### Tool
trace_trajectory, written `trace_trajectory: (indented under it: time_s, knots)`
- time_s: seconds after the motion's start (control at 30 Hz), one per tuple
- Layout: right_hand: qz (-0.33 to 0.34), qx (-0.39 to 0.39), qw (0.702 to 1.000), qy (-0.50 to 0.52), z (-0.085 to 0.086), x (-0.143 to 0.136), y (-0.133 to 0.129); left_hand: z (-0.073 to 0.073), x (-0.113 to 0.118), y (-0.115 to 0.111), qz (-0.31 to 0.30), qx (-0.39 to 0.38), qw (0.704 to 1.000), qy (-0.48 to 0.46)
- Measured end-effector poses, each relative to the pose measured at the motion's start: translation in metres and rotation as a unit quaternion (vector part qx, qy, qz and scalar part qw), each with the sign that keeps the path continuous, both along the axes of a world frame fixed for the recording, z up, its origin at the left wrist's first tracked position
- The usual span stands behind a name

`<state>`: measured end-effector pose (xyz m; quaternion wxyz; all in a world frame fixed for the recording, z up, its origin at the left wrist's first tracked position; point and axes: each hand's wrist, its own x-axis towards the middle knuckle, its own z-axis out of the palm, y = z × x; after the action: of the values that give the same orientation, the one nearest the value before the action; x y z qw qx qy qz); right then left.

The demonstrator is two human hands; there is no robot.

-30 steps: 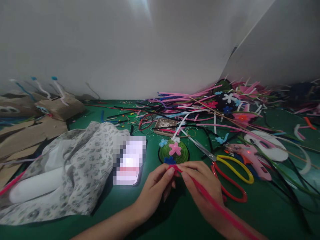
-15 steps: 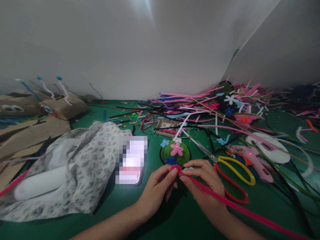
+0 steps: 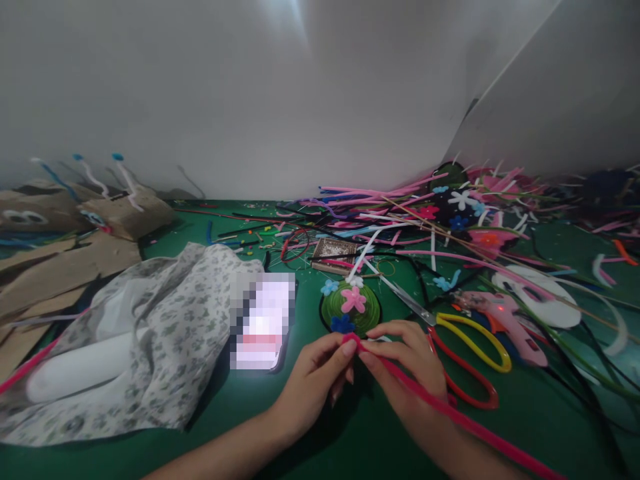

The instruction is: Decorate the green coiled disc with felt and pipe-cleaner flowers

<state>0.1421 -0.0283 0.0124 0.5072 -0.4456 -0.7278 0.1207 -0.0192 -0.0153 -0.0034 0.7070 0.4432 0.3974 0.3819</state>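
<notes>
Between my two hands runs a bright pink pipe cleaner [image 3: 450,408], its long free part trailing to the lower right over my right wrist. My left hand [image 3: 320,373] pinches its bent end between thumb and forefinger. Close beside it, my right hand [image 3: 413,367] grips the same pipe cleaner with thumb and fingers. Just beyond my fingertips lies a round green coiled piece [image 3: 367,313] with a dark rim, bearing a pink flower [image 3: 353,300], a blue flower [image 3: 343,325], a light blue flower [image 3: 329,287] and a white one.
Scissors [image 3: 473,340] with yellow and red handles lie right of my right hand, near a pink glue gun [image 3: 510,320]. Left are a lit phone [image 3: 263,323], patterned cloth [image 3: 185,300] and cardboard pieces [image 3: 70,260]. Many loose pipe cleaners [image 3: 370,193] cover the back.
The pipe cleaner's bent end looks more tightly curled at my fingertips. Its trailing part has shifted left and lower. Both hands stay almost in place.
</notes>
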Motion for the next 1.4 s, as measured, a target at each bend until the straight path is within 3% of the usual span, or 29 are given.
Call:
trace_trajectory:
  time_s: [0.27,0.4,0.67,0.83,0.93,1.03,1.13,1.27,1.4]
  knots:
    - [-0.018,0.095,0.984,-0.151,-0.0009,-0.0005,-0.0019,-0.0042,0.0012,0.0024,0.030,-0.028,0.998,-0.037]
    - [-0.013,0.097,0.975,-0.199,-0.0034,-0.0010,-0.0033,-0.0021,0.0006,0.0007,0.044,-0.035,0.997,-0.053]
    - [0.047,0.017,0.997,-0.065,0.0010,0.0033,0.0000,-0.0005,-0.0030,0.0025,-0.018,-0.023,0.998,-0.052]
    - [0.053,-0.004,0.998,-0.022,0.0006,0.0018,0.0007,-0.0013,0.0005,0.0020,0.002,-0.050,0.996,-0.072]
    - [0.055,-0.057,0.997,0.008,0.0002,0.0016,0.0013,0.0002,0.0000,0.0019,-0.004,-0.037,0.998,-0.054]
    - [0.039,-0.137,0.986,0.086,-0.0007,0.0021,0.0035,0.0012,-0.0035,0.0029,-0.052,-0.023,0.997,-0.055]
    - [0.045,-0.166,0.976,0.137,-0.0016,0.0023,0.0058,0.0013,-0.0059,0.0044,-0.114,-0.029,0.988,-0.104]
    - [0.038,-0.127,0.979,0.152,-0.0021,0.0017,0.0062,0.0021,-0.0035,0.0058,-0.069,-0.076,0.981,-0.162]
    - [0.014,-0.113,0.981,0.154,-0.0030,0.0009,0.0048,0.0030,-0.0005,0.0042,-0.044,-0.073,0.989,-0.123]
